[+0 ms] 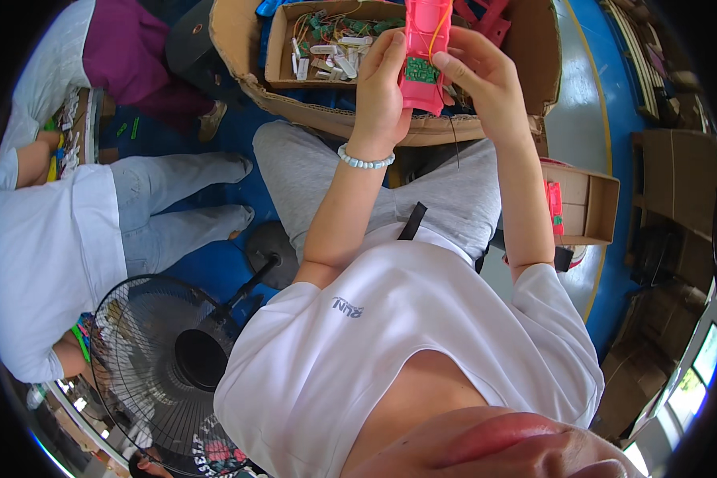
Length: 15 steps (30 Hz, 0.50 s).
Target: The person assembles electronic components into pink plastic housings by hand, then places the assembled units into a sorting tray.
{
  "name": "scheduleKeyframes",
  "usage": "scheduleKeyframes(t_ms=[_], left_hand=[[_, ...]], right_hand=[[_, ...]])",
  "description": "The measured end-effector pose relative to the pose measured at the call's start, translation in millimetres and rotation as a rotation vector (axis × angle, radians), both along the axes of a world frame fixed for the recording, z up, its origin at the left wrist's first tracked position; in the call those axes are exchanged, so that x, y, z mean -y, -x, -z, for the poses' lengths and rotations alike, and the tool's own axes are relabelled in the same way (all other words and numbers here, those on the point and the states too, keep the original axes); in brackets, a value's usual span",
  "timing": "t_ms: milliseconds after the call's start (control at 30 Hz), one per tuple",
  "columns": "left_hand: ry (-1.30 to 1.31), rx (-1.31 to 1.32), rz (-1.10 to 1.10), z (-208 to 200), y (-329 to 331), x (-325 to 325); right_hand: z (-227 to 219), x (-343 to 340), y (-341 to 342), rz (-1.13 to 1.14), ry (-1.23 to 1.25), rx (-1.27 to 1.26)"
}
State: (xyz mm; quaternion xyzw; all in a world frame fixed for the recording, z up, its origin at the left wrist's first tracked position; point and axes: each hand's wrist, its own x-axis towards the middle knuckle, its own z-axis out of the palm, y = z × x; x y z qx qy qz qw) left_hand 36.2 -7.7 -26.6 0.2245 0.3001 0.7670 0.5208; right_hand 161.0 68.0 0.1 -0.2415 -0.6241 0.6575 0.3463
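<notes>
Held up over a large cardboard box is a long pink plastic housing [425,97], with a small green circuit board [421,70] set in it. My left hand [382,92] is closed around the housing's left side, thumb along its edge. My right hand [486,76] grips the right side, its thumb near the board and an orange wire [439,36]. Some of its fingers are hidden behind the housing. A thin dark wire [456,147] hangs down below the right hand. The housing's far end runs out of the picture.
The large cardboard box [235,48] contains a smaller carton [277,60] of white parts, boards and wires. More pink housings [494,24] lie at its right. An open carton [593,209] with a pink piece stands right. At left are a fan [167,358] and a co-worker [64,231].
</notes>
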Motion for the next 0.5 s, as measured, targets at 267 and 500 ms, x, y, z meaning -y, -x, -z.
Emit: scheduleKeyframes(t_ms=[267, 500], left_hand=[[-0.196, -0.888, -0.208, 24, -77, -2], [-0.262, -1.047, 0.143, 42, -94, 13]], right_hand=[[14, 46, -74, 0.368, -0.094, 0.081], [83, 12, -244, 0.997, -0.431, 0.582]])
